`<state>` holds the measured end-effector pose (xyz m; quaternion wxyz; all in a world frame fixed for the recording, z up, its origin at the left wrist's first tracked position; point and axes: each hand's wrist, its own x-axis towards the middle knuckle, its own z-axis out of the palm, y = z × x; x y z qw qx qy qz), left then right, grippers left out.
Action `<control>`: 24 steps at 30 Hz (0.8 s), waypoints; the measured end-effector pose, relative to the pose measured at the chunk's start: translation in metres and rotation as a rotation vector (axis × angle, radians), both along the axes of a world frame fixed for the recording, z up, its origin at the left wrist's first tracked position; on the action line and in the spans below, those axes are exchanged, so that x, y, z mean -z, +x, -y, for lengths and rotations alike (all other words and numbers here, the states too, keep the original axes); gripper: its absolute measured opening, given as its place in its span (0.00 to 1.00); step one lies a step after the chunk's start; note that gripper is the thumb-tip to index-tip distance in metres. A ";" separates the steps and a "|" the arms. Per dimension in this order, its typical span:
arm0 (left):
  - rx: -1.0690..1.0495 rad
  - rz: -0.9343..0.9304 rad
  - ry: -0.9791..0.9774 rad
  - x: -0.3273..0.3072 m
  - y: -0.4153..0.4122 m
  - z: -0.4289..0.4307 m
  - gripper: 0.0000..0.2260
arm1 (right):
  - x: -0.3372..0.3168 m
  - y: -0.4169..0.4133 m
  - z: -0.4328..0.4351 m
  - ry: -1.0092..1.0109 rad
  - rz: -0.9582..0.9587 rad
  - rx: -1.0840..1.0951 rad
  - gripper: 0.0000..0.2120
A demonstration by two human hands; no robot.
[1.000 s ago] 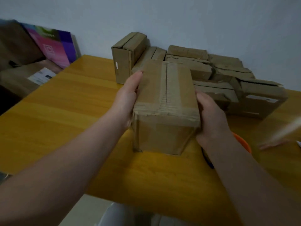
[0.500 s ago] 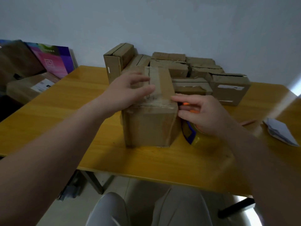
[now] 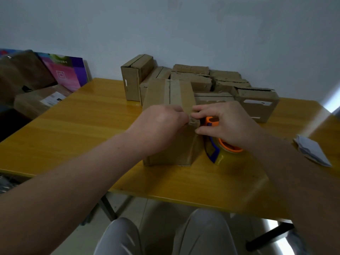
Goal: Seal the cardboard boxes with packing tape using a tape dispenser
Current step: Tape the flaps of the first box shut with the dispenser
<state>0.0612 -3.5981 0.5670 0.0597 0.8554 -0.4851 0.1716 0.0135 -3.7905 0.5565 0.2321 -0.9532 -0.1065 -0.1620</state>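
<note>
Here | left hand (image 3: 161,124), right hand (image 3: 227,124): fingers (image 3: 204,109) pinch near top edge of box (image 3: 171,146) | advice: press seam (image 3: 170,92) end flat, evenly.

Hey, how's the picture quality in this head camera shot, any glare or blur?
Head view: dim overall; blown-out light at the right edge beyond the table; forearms near the lens look soft; the left hand, right hand and box they grip read clearer.

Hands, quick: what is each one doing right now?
Left hand: fingers curled on the box, near edge.
Right hand: pinches that edge too.
</note>
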 end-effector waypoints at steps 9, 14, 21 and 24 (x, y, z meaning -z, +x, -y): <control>0.031 -0.004 -0.087 0.008 0.004 -0.001 0.13 | 0.014 -0.001 -0.008 -0.107 0.299 -0.060 0.12; 0.038 -0.016 -0.116 0.010 0.006 0.000 0.13 | 0.017 0.000 -0.008 -0.211 0.391 -0.103 0.06; 0.038 -0.003 -0.152 0.007 0.006 -0.010 0.10 | 0.020 -0.002 -0.006 -0.365 0.461 -0.082 0.10; -0.060 0.037 -0.148 0.009 0.012 -0.024 0.11 | 0.019 -0.005 0.002 -0.434 0.461 -0.031 0.09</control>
